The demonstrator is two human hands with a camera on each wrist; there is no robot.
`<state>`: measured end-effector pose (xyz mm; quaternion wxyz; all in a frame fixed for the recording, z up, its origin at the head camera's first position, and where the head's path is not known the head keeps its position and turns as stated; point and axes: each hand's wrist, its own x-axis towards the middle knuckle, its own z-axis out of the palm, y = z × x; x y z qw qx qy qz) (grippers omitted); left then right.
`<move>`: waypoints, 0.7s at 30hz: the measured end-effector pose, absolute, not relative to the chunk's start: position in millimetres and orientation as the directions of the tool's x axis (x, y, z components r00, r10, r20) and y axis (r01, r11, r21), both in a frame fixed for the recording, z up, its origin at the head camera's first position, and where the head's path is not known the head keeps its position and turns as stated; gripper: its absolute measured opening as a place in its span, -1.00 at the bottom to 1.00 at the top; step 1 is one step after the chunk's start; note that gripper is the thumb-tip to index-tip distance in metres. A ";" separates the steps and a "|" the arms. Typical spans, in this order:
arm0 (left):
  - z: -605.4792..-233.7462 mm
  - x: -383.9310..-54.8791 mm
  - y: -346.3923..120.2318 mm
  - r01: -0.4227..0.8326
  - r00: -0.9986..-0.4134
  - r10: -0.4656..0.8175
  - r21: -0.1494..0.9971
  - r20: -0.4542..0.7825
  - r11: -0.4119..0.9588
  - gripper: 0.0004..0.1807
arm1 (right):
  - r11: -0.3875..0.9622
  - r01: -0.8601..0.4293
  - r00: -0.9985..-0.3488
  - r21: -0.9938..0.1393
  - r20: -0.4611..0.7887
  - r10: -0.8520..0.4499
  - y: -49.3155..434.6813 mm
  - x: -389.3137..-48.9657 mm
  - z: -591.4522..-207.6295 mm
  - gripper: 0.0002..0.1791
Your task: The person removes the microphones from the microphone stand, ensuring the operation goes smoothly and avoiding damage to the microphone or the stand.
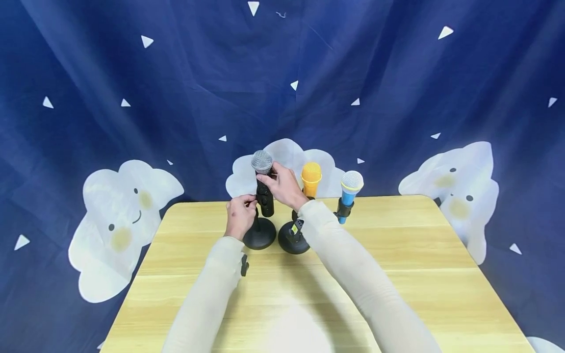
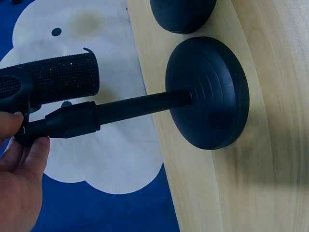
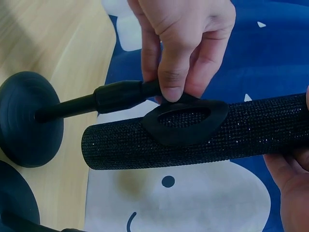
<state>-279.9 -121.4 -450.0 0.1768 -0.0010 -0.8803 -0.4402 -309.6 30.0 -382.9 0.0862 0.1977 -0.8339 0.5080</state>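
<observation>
A black microphone (image 1: 266, 202) with a silver mesh head (image 1: 262, 162) stands nearly upright above a black desk stand (image 1: 259, 235). In the right wrist view its glittery handle (image 3: 116, 147) sits in the stand's clip (image 3: 219, 115). My right hand (image 1: 287, 187) grips the handle just under the head. With thumb and fingertips my left hand (image 1: 240, 215) pinches the joint below the clip, at the top of the stand's pole (image 2: 140, 107). The stand's round base (image 2: 210, 96) rests on the table. The microphone's head is out of frame in both wrist views.
To the right, a yellow microphone (image 1: 311, 177) stands behind my right wrist, near a second black base (image 1: 293, 241). A blue microphone with a white head (image 1: 352, 182) is held in a black clip (image 1: 344, 209). The wooden table (image 1: 419, 255) meets a dark blue curtain (image 1: 198, 98) behind.
</observation>
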 end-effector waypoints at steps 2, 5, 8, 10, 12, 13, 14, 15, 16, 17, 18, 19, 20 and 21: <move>-449.6 -279.9 -121.6 0.151 -0.940 -0.153 0.774 0.305 0.615 -0.85 | 0.396 -0.413 -0.908 -0.820 0.341 -0.241 30.2 -308.7 -381.3 -0.65; -449.9 -280.4 -121.7 0.141 -0.943 -0.155 0.777 0.294 0.614 -0.85 | 0.385 -0.412 -0.909 -0.826 0.341 -0.240 30.3 -308.4 -379.8 -0.64; -450.8 -280.7 -122.1 0.136 -0.942 -0.161 0.776 0.293 0.615 -0.85 | 0.372 -0.421 -0.904 -0.827 0.350 -0.244 29.4 -308.6 -378.8 -0.63; -450.9 -280.6 -122.1 0.138 -0.941 -0.162 0.773 0.298 0.619 -0.85 | 0.370 -0.428 -0.901 -0.825 0.357 -0.246 28.8 -308.8 -378.2 -0.63; -450.7 -280.1 -121.6 0.140 -0.940 -0.161 0.771 0.301 0.621 -0.85 | 0.368 -0.429 -0.900 -0.825 0.359 -0.246 28.6 -308.3 -377.4 -0.63; -450.6 -279.9 -121.5 0.141 -0.940 -0.160 0.770 0.301 0.623 -0.85 | 0.367 -0.429 -0.900 -0.825 0.359 -0.246 28.6 -308.2 -377.0 -0.63; -450.3 -279.6 -121.2 0.141 -0.940 -0.159 0.770 0.301 0.623 -0.85 | 0.366 -0.427 -0.901 -0.827 0.357 -0.245 28.7 -308.1 -376.7 -0.64; -450.0 -279.3 -120.8 0.143 -0.940 -0.158 0.769 0.302 0.623 -0.85 | 0.364 -0.424 -0.903 -0.829 0.355 -0.244 28.7 -307.9 -376.2 -0.64; -449.8 -279.1 -120.6 0.143 -0.941 -0.157 0.771 0.301 0.621 -0.85 | 0.361 -0.424 -0.903 -0.831 0.355 -0.244 28.7 -307.8 -375.8 -0.64; -449.5 -278.9 -120.5 0.145 -0.940 -0.156 0.769 0.304 0.623 -0.85 | 0.359 -0.423 -0.903 -0.832 0.355 -0.243 28.6 -307.8 -375.5 -0.65; -449.4 -278.9 -120.3 0.147 -0.939 -0.155 0.767 0.306 0.625 -0.85 | 0.354 -0.422 -0.903 -0.834 0.355 -0.240 28.5 -307.9 -375.3 -0.65; -449.4 -278.8 -120.4 0.149 -0.939 -0.154 0.766 0.308 0.625 -0.85 | 0.348 -0.420 -0.904 -0.838 0.355 -0.236 28.3 -308.0 -375.5 -0.65; -449.2 -278.8 -120.5 0.151 -0.938 -0.153 0.766 0.310 0.625 -0.86 | 0.343 -0.421 -0.904 -0.840 0.359 -0.230 28.2 -308.0 -375.7 -0.66; -449.3 -278.8 -121.0 0.153 -0.938 -0.151 0.764 0.312 0.627 -0.86 | 0.341 -0.422 -0.904 -0.840 0.364 -0.223 27.9 -308.2 -376.3 -0.66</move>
